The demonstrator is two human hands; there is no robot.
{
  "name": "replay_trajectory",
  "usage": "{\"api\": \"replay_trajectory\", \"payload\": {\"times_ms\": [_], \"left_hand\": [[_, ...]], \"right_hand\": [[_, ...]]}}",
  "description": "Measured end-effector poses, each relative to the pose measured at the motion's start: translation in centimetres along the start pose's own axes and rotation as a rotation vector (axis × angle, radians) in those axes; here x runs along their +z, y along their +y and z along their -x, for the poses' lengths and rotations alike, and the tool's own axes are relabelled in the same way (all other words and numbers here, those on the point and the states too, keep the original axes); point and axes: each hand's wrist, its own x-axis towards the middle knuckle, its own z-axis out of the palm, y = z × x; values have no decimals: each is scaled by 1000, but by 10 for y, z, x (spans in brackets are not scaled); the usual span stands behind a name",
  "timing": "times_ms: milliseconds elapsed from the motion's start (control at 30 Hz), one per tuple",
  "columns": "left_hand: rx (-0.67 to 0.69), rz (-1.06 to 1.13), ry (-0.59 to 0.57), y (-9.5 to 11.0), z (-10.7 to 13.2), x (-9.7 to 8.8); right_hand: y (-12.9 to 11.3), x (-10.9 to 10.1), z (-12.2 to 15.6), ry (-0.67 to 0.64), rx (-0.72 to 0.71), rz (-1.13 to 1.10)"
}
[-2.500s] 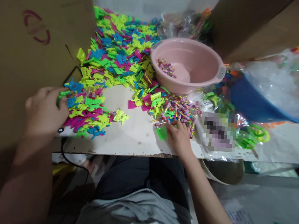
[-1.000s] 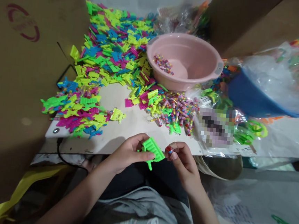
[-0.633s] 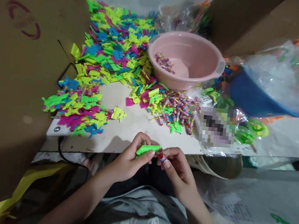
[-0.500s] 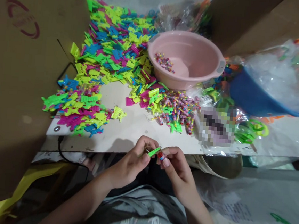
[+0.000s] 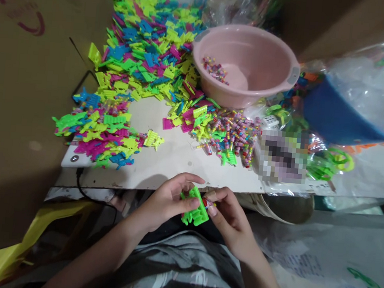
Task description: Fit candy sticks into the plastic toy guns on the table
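Note:
My left hand point(image 5: 170, 200) grips a bright green plastic toy piece point(image 5: 199, 212) with a ridged, slotted face, the thumb lying across it. Pinched in my right hand point(image 5: 229, 219) is a small tube point(image 5: 208, 203) with red and yellow parts, held close against the green piece's right edge. Whether the tube touches the piece I cannot tell. Both hands are over my lap, just below the table edge. Further up, a pile of similar small tubes point(image 5: 236, 132) lies on the white table point(image 5: 173, 160).
A pink basin point(image 5: 269, 65) with some small tubes stands behind the pile. Bright plastic pieces point(image 5: 146, 46) heap at the back left, a smaller heap point(image 5: 101, 138) nearer. A cardboard box point(image 5: 30, 103) walls the left. A blue basin point(image 5: 329, 115) with clear plastic sits right.
The green piece has turned from edge-on to showing its broad slotted face, and my left fingers have spread more. The tube stays in my right hand beside it. The view has shifted slightly.

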Motion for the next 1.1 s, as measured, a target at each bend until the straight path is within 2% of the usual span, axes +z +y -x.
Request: {"api": "replay_trajectory", "payload": {"times_ms": [133, 300, 400, 600, 700, 833, 967, 1100], "left_hand": [[-62, 89, -35, 1, 0, -1], [-76, 63, -13, 6, 1, 0], [-52, 40, -40, 6, 4, 0], [66, -194, -32, 7, 11, 0], [77, -272, -61, 12, 15, 3], [64, -337, -30, 18, 22, 8], [63, -376, 0, 19, 26, 11], [47, -340, 33, 15, 24, 11]], "right_hand": [[-1, 0, 1, -20, -36, -29], [1, 3, 4, -8, -127, 8], [0, 2, 4, -9, -211, 160], [-14, -7, -1, -169, -425, 604], [-17, -9, 0, -205, -498, 684], [-17, -9, 4, -222, -525, 733], [-17, -8, 6, -230, -568, 781], [-22, -10, 4, -273, -607, 929]]}}
